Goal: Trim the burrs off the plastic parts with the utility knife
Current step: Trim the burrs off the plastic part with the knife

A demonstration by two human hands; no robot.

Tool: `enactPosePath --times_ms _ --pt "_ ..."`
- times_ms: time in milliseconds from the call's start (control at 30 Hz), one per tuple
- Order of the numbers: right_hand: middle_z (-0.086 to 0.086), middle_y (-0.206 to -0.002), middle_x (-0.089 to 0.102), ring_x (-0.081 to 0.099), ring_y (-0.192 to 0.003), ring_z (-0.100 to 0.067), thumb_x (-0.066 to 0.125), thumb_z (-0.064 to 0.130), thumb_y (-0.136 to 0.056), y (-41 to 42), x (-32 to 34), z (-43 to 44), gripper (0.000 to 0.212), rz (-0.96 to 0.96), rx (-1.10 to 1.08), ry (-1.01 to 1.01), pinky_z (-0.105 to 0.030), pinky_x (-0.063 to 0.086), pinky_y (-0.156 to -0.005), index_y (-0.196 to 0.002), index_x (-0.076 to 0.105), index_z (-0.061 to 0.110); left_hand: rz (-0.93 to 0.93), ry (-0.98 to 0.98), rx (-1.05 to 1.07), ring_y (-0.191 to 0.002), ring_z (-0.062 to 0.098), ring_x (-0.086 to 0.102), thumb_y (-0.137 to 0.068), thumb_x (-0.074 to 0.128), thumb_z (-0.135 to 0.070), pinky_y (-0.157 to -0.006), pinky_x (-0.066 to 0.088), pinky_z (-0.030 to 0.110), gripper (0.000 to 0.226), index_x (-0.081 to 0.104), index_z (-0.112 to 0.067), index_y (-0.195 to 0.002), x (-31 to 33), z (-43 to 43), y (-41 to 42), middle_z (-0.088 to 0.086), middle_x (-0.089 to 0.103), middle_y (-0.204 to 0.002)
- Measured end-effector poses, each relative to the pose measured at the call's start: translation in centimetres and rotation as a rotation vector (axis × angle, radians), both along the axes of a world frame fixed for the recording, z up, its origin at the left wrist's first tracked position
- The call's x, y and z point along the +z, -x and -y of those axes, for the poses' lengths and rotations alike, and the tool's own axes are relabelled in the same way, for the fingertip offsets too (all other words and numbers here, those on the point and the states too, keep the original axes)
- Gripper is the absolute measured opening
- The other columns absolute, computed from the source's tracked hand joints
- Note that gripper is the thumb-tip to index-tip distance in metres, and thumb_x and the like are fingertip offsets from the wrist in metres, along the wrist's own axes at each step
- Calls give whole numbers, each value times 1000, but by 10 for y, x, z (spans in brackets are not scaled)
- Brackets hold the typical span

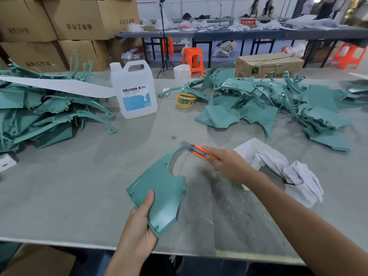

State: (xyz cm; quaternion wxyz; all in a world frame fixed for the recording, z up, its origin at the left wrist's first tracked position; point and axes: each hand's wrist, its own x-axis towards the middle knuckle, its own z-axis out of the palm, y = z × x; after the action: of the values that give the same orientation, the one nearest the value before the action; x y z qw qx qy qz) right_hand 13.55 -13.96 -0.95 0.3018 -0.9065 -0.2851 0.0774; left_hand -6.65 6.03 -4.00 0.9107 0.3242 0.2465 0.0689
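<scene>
A teal plastic part (162, 188) with a curved cut-out is held tilted above the grey table (79, 186). My left hand (139, 224) grips its near corner, thumb lying on the upper face. My right hand (227, 163) holds an orange utility knife (199, 151), and the blade tip touches the part's far edge at the top of the cut-out. Piles of similar teal parts lie at the left (39, 108) and at the right (278, 104).
A white DEXCON jug (134, 90) stands mid-table, with yellow rings (185, 100) beside it. White cloths (282, 170) lie right of my right arm. Plastic shavings are scattered near the table's front edge. Cardboard boxes (65, 26) are stacked behind.
</scene>
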Motion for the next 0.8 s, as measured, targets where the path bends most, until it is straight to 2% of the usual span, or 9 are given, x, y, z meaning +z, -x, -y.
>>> enactPosePath --times_ms 67,133,200,300,367,500,633,700,800 --pt "1 -115 71 61 -94 -24 41 37 -107 -14 1 4 40 52 -79 186 -36 47 -82 -143 48 51 2 0 -18 -104 35 71 -93 59 -24 -83 58 55 39 64 -5 -127 1 -1 2 20 69 -124" --pt "-3 -113 70 62 -99 -31 39 35 -107 -20 6 1 39 134 -121 215 -38 46 -79 -144 49 45 -2 6 -37 -108 37 70 -94 58 -24 -88 53 59 37 66 -6 -125 1 -2 2 20 68 -126" --pt "6 -105 69 64 -90 -22 37 39 -107 -14 12 -8 40 188 -103 97 -34 43 -71 -145 45 48 -10 5 -30 -109 38 69 -93 60 -23 -89 51 62 35 69 -6 -122 0 -1 2 20 68 -126" --pt "34 -79 62 58 -63 6 44 43 -104 6 13 -15 38 -9 74 -127 -10 40 -55 -136 46 64 -8 -4 -21 -110 38 68 -93 60 -22 -90 51 62 36 68 -7 -124 0 0 2 21 67 -128" --pt "30 -69 61 57 -57 5 45 41 -104 6 13 -11 40 -30 86 -82 -10 39 -50 -132 45 69 -15 -18 -18 -110 38 68 -93 60 -22 -91 52 60 37 67 -6 -125 2 2 2 21 67 -127" --pt "3 -109 70 62 -95 -24 41 34 -107 -20 16 6 37 48 -80 242 -36 50 -82 -139 56 43 -58 -29 -9 -109 38 69 -93 60 -23 -89 54 59 41 63 -5 -130 3 4 3 21 67 -126" --pt "-2 -114 68 61 -96 -28 39 37 -107 -19 14 8 38 63 -162 187 -37 46 -78 -143 51 33 -88 -24 24 -101 36 72 -89 65 -22 -78 60 54 42 64 -4 -126 6 3 3 21 70 -121" --pt "-4 -109 68 61 -92 -28 40 42 -106 -11 11 8 42 -1 -224 31 -37 47 -79 -145 49 28 -156 -171 108 -96 37 73 -88 70 -20 -75 61 55 45 58 -4 -128 6 3 5 20 71 -116" --pt "-11 -83 67 57 -63 -21 40 43 -106 8 1 13 28 -82 -251 -107 -39 52 -66 -107 63 27 -296 -646 269 -104 24 67 -84 80 -15 -92 55 50 76 33 -28 -143 11 -6 16 8 56 -133"
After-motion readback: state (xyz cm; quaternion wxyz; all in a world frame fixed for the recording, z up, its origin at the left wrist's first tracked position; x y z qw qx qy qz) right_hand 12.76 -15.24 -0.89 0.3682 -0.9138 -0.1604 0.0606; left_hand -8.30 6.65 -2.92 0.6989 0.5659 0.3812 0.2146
